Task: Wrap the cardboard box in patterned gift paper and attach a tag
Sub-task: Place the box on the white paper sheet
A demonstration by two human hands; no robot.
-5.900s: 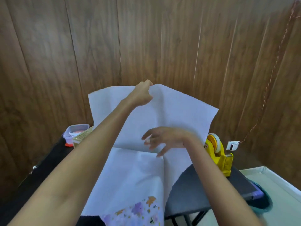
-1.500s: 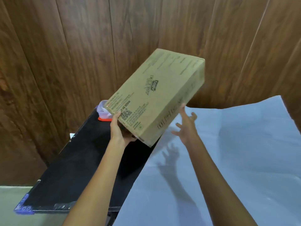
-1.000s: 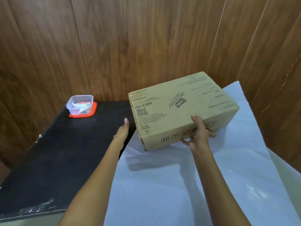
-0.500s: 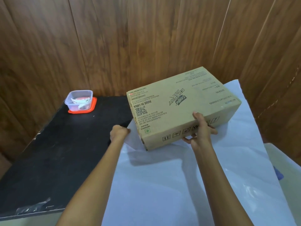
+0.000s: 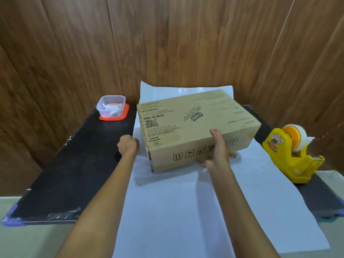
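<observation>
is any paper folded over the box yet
No, the box shows bare cardboard on top, and the paper lies spread under it.

The right hand is tucking most of its fingers out of sight beneath the cardboard box. The left hand is curling its fingers away from view at the edge of the gift paper, any pinch going unseen. Beyond it, the plastic container is blurring its contents.
</observation>
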